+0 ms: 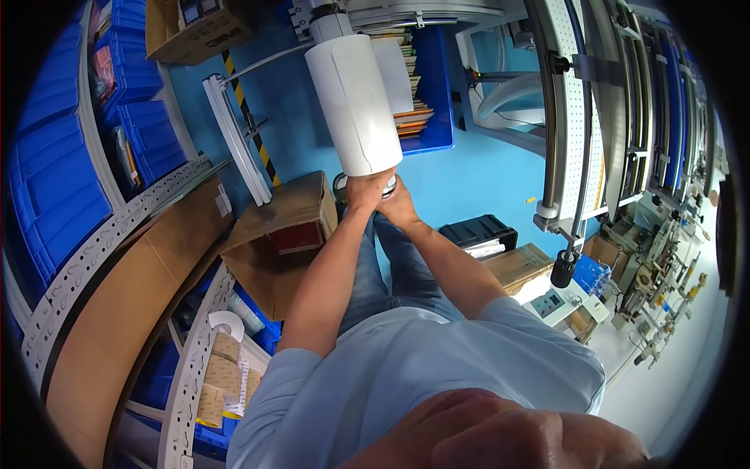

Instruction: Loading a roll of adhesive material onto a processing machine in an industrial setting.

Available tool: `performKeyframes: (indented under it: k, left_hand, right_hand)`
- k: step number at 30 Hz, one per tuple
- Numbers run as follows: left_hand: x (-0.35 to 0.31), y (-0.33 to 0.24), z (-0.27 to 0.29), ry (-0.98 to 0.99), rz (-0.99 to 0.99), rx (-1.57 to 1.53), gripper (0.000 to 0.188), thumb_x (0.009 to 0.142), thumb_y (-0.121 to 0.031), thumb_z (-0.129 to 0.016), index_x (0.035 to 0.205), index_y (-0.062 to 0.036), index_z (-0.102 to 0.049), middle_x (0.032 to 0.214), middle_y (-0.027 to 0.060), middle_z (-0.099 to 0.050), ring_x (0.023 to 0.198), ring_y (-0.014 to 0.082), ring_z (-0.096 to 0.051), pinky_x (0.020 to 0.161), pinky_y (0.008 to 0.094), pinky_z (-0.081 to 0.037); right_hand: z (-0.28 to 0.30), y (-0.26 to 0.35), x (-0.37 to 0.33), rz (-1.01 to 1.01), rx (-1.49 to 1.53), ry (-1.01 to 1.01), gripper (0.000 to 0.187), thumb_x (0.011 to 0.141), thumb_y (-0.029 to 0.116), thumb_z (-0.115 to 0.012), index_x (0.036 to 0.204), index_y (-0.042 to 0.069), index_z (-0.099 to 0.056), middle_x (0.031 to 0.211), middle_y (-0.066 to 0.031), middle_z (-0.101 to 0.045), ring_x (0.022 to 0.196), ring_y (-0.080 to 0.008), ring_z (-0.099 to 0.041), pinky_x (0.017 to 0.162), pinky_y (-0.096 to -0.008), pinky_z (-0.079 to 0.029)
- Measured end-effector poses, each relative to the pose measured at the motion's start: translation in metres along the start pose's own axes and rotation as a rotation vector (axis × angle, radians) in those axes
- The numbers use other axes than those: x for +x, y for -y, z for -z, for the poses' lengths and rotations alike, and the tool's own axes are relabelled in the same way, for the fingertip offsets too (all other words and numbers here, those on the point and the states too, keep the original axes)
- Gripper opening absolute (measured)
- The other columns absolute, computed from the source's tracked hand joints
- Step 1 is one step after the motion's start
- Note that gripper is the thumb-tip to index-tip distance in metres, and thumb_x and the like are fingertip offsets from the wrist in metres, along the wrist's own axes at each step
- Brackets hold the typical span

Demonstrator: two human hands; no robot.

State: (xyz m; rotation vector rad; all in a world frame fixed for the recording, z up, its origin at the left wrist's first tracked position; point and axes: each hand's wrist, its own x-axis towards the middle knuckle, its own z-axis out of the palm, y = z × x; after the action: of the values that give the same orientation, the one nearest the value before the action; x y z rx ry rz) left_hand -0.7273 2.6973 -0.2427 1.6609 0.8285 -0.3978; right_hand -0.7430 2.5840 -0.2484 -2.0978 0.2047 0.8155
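A large white roll of sheet material (pixel 355 105) sits on a metal shaft holder (pixel 330 25), its near end pointing toward me. A loose edge runs lengthwise along its surface. Both my arms reach forward to that near end. My left hand (pixel 364 191) is closed against the bottom of the end, and my right hand (pixel 398 205) is closed beside it, close to touching. The roll and the backs of the hands hide most of the fingers. Part of a dark and white shoe (pixel 341 187) shows below the hands.
A blue bin (pixel 441 117) of stacked papers stands behind the roll. An open cardboard box (pixel 273 227) is by my left leg, near shelving with blue bins (pixel 62 195). A metal-framed roller machine (pixel 558 141) stands on the right; a black crate (pixel 480 230) lies near my right leg.
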Motion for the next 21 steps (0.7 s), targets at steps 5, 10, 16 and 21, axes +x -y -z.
performKeyframes:
  k: [5,10,16,21]
  left_hand:
    - [0.004,0.006,-0.001,0.062,0.021,-0.062,0.059,0.07,-0.046,-0.074,0.114,-0.0089,-0.064,0.109,0.013,-0.067,0.1,0.0282,-0.063,0.085,0.0351,-0.048]
    - [0.003,0.006,0.003,0.134,-0.149,-0.238,0.046,0.076,-0.033,-0.074,0.114,-0.0075,-0.064,0.107,0.011,-0.067,0.097,0.0233,-0.063,0.084,0.033,-0.048]
    - [0.005,0.021,0.003,0.133,-0.053,-0.421,0.05,0.074,-0.028,-0.079,0.114,-0.0026,-0.063,0.109,0.0121,-0.067,0.1,0.0207,-0.063,0.083,0.0311,-0.049]
    - [0.0,0.023,-0.017,-0.145,0.087,-0.057,0.066,0.066,-0.045,-0.081,0.114,-0.0028,-0.063,0.112,0.0158,-0.065,0.103,0.0288,-0.062,0.087,0.0361,-0.048]
  right_hand:
    - [0.011,-0.02,0.019,-0.081,0.644,0.409,0.045,0.069,0.014,-0.072,0.111,0.001,-0.058,0.092,-0.0061,-0.064,0.083,-0.0186,-0.061,0.078,-0.0307,-0.05]
    - [0.023,-0.023,0.028,-0.208,0.772,0.654,0.034,0.067,0.01,-0.071,0.1,0.004,-0.063,0.086,-0.004,-0.062,0.077,-0.0149,-0.059,0.072,-0.028,-0.048]
    - [0.011,0.02,-0.008,0.048,-0.081,0.004,0.086,0.067,0.035,-0.079,0.133,-0.001,-0.037,0.106,-0.0243,-0.063,0.1,-0.0383,-0.062,0.085,-0.0432,-0.049]
    - [-0.002,0.013,-0.005,-0.075,-0.109,-0.012,0.09,0.068,0.04,-0.078,0.133,-0.001,-0.031,0.104,-0.0304,-0.062,0.095,-0.0468,-0.06,0.081,-0.0504,-0.049]
